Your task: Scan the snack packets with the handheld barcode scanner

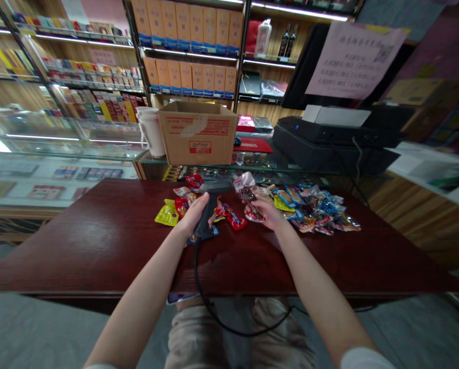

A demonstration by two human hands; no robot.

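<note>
My left hand (194,214) is wrapped round the handle of a black barcode scanner (205,218), whose head points right. In my right hand (266,211) is a small snack packet (247,193) with a clear and reddish wrapper, held just right of the scanner's head. Several small packets lie under and around the scanner, among them a yellow packet (167,213) and a red packet (235,219). To the right of my right hand spreads a larger pile of snack packets (317,207) in blue, white and clear wrappers.
Everything lies on a dark red wooden table (98,246). The scanner's black cable (210,306) hangs over the front edge across my lap. Behind stand a cardboard box (198,134), a white cup (151,132), a glass counter (60,171) and a monitor with a paper notice (354,61).
</note>
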